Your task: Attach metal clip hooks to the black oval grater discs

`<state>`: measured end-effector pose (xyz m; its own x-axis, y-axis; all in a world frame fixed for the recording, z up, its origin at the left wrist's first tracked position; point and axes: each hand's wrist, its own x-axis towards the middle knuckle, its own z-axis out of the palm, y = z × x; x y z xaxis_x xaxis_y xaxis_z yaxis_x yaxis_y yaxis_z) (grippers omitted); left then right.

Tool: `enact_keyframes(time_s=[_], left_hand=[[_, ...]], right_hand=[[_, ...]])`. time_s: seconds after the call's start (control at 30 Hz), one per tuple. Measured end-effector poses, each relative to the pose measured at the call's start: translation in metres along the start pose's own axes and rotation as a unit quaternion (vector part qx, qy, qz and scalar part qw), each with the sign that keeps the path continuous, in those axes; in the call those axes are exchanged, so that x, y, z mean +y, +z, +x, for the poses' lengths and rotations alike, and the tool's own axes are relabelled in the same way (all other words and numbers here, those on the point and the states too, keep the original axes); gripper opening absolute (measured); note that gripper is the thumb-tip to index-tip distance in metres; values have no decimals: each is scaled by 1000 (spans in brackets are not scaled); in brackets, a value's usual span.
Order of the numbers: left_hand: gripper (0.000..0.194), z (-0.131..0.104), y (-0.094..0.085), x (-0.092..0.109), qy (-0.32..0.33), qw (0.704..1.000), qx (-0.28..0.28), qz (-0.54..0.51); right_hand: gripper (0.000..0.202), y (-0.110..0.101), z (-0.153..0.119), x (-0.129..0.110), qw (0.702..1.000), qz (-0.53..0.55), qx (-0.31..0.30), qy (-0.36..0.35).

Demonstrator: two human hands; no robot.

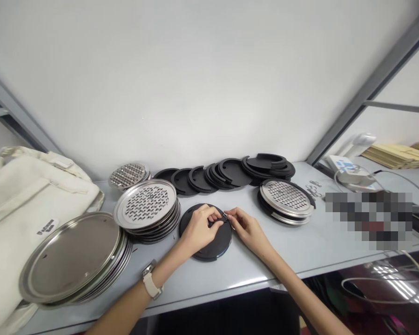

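A round black disc (212, 244) lies on the grey table in front of me. My left hand (201, 226) rests over its upper part, fingers pinched together near its right edge; what they hold is too small to name. Beside it, my right hand (243, 226) pinches a small metal piece (226, 216) at the disc's upper right edge. Left of the disc stands a stack of round metal grater plates (148, 204). To the right, another grater plate (285, 197) sits on a stack with black rims.
Black round holders (235, 172) line the wall. Large metal lids (75, 256) and a cream bag (17, 195) are at left. Small metal clips (313, 190), a white box (347, 168) and cables are at right. The table's front edge (237, 291) is near me.
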<state>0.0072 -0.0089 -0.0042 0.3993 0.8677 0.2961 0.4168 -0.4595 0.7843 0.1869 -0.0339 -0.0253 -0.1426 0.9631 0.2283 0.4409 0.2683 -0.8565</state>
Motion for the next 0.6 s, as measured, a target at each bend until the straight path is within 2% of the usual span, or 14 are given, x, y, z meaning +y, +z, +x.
enact_keyframes(time_s=[0.37,0.5,0.6], left_hand=[[8,-5,5,1,17,1000,-1,20],[7,-2,3,-2,17,998,24,50],[9,-7,-2,11,11,997,53,47]], right_hand=[[30,-6,-7,2,999,-26,10,-21],[31,-11,-12,3,998,-32,48,-20],[32,-14,-14,5,997,-23,67,-18]])
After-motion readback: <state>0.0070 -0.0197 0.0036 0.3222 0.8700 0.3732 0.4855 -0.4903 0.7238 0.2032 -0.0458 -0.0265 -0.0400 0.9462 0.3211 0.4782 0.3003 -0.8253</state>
